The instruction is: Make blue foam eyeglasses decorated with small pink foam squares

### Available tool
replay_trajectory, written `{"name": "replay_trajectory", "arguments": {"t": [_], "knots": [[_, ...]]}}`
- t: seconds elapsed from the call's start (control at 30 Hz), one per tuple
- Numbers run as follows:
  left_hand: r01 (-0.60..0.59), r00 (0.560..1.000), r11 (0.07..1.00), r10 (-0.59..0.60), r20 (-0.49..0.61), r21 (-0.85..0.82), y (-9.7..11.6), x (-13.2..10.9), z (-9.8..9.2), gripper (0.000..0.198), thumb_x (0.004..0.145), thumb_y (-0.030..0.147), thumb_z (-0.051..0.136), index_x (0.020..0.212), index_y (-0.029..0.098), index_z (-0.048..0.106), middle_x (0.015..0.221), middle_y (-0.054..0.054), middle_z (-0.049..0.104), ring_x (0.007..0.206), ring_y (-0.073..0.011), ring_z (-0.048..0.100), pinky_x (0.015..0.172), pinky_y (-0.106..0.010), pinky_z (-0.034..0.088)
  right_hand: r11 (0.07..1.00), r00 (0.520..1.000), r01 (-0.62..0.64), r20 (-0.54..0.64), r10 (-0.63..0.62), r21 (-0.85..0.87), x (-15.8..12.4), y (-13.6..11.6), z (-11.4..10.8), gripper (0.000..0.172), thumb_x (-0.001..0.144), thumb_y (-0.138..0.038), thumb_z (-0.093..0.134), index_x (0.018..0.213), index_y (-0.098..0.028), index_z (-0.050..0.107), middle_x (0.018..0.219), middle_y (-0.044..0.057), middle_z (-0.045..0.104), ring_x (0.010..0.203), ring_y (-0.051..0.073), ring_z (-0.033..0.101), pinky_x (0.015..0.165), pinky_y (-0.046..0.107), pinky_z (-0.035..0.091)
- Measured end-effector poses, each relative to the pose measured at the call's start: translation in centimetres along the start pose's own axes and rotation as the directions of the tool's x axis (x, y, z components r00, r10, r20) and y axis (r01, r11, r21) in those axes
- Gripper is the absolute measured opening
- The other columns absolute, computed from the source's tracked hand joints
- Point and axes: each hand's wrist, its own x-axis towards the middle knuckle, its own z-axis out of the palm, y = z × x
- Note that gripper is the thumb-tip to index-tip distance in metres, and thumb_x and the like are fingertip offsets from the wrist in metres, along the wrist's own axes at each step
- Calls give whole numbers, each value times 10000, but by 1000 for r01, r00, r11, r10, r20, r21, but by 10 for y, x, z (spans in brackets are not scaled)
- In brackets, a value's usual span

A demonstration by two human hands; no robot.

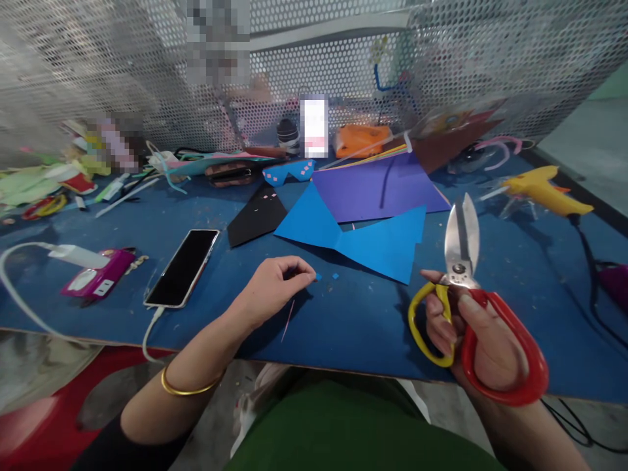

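Thumb and fingertips of my left hand point(282, 286) are pinched together over the blue tabletop, at a tiny blue paper piece point(318, 277). Another small blue paper piece point(335, 276) lies just to its right. My right hand point(471, 333) is wrapped round the handles of scissors point(461, 248), one yellow and one red, raised with the blades pointing away from me. Beyond my hands lies a cut sheet of blue paper point(377, 245), creased in the middle. Behind it is a small blue paper mask shape point(288, 172) dotted with pink squares.
Purple sheets point(380, 186) and black paper point(260, 216) lie behind the blue sheet. A phone point(184, 268) on a cable and a magenta power block point(101, 273) are at left. A yellow glue gun point(549, 190) rests at right. A lit phone point(314, 124) stands against the perforated metal screen.
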Motion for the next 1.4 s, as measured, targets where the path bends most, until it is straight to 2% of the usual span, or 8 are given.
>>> {"name": "replay_trajectory", "arguments": {"t": [0.23, 0.4, 0.57, 0.67, 0.83, 1.1, 1.27, 1.4], "knots": [[-47, 999, 992, 47, 2, 120, 1, 1, -1, 203, 806, 383, 576, 730, 220, 670, 691, 4, 661, 635, -146, 564, 596, -274, 431, 1000, 1000, -21, -18, 21, 21, -1, -2, 2, 317, 827, -445, 674, 1079, -257, 717, 686, -15, 538, 423, 51, 408, 333, 168, 379], [-43, 988, 970, 77, -134, 238, -9, 7, -23, 198, 818, 361, 566, 752, 218, 686, 755, 5, 699, 702, -158, 608, 656, -282, 460, 995, 996, -88, -24, 89, 43, -1, -2, 1, 322, 805, -461, 690, 1059, -266, 730, 657, -5, 539, 403, 61, 405, 319, 184, 373], [131, 919, 914, 34, -394, 384, -27, 35, -67, 165, 890, 305, 571, 843, 193, 683, 879, -31, 705, 832, -179, 632, 780, -329, 502, 997, 996, -76, -39, 77, 34, -1, 2, 0, 278, 790, -443, 685, 1006, -279, 746, 633, 13, 559, 387, 88, 426, 323, 227, 394], [241, 898, 862, -24, -439, 446, -40, 58, -86, 257, 930, 387, 593, 1042, 161, 642, 1060, -56, 663, 928, -188, 639, 833, -392, 542, 999, 999, -33, -18, 33, 18, 0, 4, 0, 240, 807, -442, 659, 971, -293, 752, 626, 13, 561, 365, 87, 402, 299, 231, 368], [328, 903, 792, -103, -418, 515, -54, 79, -93, 314, 937, 375, 590, 1189, 188, 596, 1206, -85, 618, 1013, -206, 630, 862, -413, 551, 998, 997, -56, -42, 57, 24, 2, 8, -3, 206, 780, -450, 684, 899, -299, 759, 613, 18, 573, 372, 96, 429, 304, 232, 385], [393, 867, 723, -86, -491, 568, -51, 72, -102, 301, 940, 381, 584, 1177, 197, 604, 1209, -83, 619, 1028, -207, 626, 878, -414, 543, 988, 985, -131, -105, 140, 81, 1, 5, 0, 288, 701, -461, 746, 940, -302, 763, 577, 13, 579, 354, 93, 418, 294, 228, 399], [316, 869, 756, 11, -495, 573, -22, 54, -82, 204, 933, 342, 562, 958, 180, 681, 992, -62, 688, 955, -223, 635, 855, -402, 502, 991, 988, -116, -98, 122, 67, 1, -1, 4, 341, 699, -465, 768, 968, -256, 765, 595, 5, 557, 356, 69, 408, 289, 195, 382], [12, 976, 836, 110, -189, 549, -2, 35, -32, 93, 826, 300, 664, 785, 243, 726, 839, 14, 716, 803, -172, 637, 747, -295, 458, 993, 991, -106, -72, 111, 59, 1, -2, 4, 379, 718, -481, 769, 1014, -244, 753, 633, -9, 548, 387, 58, 411, 299, 177, 385]]}}
